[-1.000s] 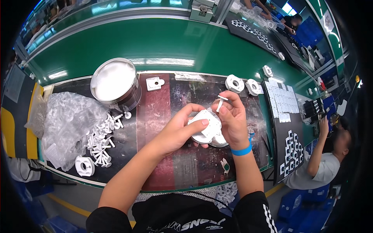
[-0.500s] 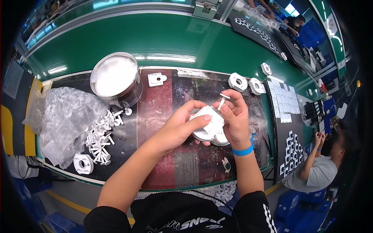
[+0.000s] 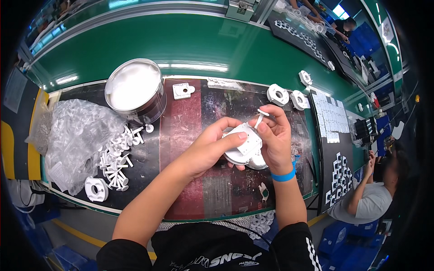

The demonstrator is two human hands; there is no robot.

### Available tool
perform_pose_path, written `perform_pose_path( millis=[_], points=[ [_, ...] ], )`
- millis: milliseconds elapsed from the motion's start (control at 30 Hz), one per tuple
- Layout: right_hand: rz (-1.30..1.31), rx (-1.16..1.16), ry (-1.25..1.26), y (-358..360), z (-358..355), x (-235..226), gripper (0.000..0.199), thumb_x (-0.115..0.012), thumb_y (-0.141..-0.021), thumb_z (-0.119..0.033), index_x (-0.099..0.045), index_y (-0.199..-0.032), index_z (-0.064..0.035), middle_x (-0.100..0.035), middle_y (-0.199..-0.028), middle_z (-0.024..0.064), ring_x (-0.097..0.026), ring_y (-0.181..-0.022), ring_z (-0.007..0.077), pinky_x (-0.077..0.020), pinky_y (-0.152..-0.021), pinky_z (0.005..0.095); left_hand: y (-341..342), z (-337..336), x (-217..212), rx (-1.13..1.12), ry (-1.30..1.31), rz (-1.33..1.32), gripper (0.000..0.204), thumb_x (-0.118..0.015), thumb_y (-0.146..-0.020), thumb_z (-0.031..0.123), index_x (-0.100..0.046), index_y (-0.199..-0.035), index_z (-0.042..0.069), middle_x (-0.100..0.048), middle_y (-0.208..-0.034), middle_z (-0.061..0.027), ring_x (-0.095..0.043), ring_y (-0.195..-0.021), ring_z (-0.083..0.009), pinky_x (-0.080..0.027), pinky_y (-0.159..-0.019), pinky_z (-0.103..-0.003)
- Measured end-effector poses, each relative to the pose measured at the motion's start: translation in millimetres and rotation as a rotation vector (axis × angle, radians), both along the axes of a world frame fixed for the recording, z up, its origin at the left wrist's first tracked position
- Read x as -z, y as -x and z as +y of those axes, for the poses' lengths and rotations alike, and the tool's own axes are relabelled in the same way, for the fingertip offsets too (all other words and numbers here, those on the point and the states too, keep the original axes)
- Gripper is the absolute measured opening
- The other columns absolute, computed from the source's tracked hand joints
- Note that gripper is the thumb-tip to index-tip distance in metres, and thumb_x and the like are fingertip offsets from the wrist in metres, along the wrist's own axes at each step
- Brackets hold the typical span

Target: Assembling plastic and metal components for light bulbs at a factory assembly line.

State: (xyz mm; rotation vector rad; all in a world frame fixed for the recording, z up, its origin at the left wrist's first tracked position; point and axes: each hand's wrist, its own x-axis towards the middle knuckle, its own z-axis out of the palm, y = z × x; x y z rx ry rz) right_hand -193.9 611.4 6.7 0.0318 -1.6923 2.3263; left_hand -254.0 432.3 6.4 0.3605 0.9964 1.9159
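Note:
Over the middle of the bench, my left hand (image 3: 212, 143) grips a white plastic housing (image 3: 250, 146), thumb on top and fingers beneath. My right hand (image 3: 278, 142) is closed beside it, pinching a white plastic pin with a flat round head (image 3: 260, 118) between thumb and fingers. The pin's head points up and away, and its stem leads down to the housing's far right edge. Whether the tip sits in the housing, I cannot tell. Partly hidden under my hands is a round, shiny, light-coloured thing (image 3: 257, 161).
Left on the bench are a pile of similar pins (image 3: 116, 165), a clear plastic bag (image 3: 77, 144), a large metal tin (image 3: 135, 90) and a white ring-shaped part (image 3: 96, 189). More white parts (image 3: 277, 95) lie far right. A co-worker (image 3: 370, 194) sits at the right beside a black board (image 3: 332, 153).
The housing has turned slightly in my left hand, and the pin has shifted a little to the right with my right hand. Both grips stay the same.

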Motion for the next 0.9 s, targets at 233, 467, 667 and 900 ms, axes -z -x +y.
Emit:
perform_pose_path(
  millis=[233,467,667,900],
  points=[
    [0.143,0.038,-0.349,-1.4,10.3,-5.0,0.027,-0.069,-0.087,-0.004,-0.060,-0.111,-0.0017,-0.065,-0.101,0.0109,-0.066,-0.093,0.0173,-0.0522,-0.081,0.0291,-0.3,1.1,-1.4,-0.001,-0.013,-0.013,0.040,-0.061,-0.095,0.029,-0.049,-0.118,-0.001,-0.065,-0.097,-0.0119,-0.067,-0.077,-0.0160,-0.057,-0.058,-0.028],
    [0.268,0.018,-0.700,1.2,18.2,-10.1,0.027,-0.060,-0.080,0.008,-0.070,-0.102,-0.0042,-0.065,-0.104,0.0105,-0.059,-0.100,0.0192,-0.0467,-0.079,0.0293,0.9,-0.7,-0.1,-0.014,-0.073,-0.042,0.036,-0.061,-0.096,0.025,-0.049,-0.118,0.000,-0.065,-0.099,-0.0115,-0.066,-0.080,-0.0158,-0.057,-0.059,-0.029],
    [0.249,0.048,-0.673,4.1,19.0,-5.0,0.030,-0.057,-0.084,0.006,-0.067,-0.111,-0.0053,-0.062,-0.109,0.0102,-0.058,-0.101,0.0165,-0.0458,-0.082,0.0280,1.1,-2.2,1.4,-0.047,0.013,0.119,0.037,-0.061,-0.093,0.020,-0.050,-0.125,0.004,-0.061,-0.110,-0.0090,-0.062,-0.096,-0.0157,-0.057,-0.073,-0.031],
    [0.127,0.312,-0.278,8.5,34.4,6.3,0.026,-0.054,-0.093,0.000,-0.057,-0.118,-0.0002,-0.061,-0.100,0.0049,-0.055,-0.091,0.0113,-0.0442,-0.083,0.0241,11.0,0.7,-2.4,-0.222,0.099,0.321,0.045,-0.066,-0.092,0.020,-0.050,-0.131,0.004,-0.062,-0.116,-0.0069,-0.061,-0.101,-0.0126,-0.052,-0.079,-0.027]
  ],
)
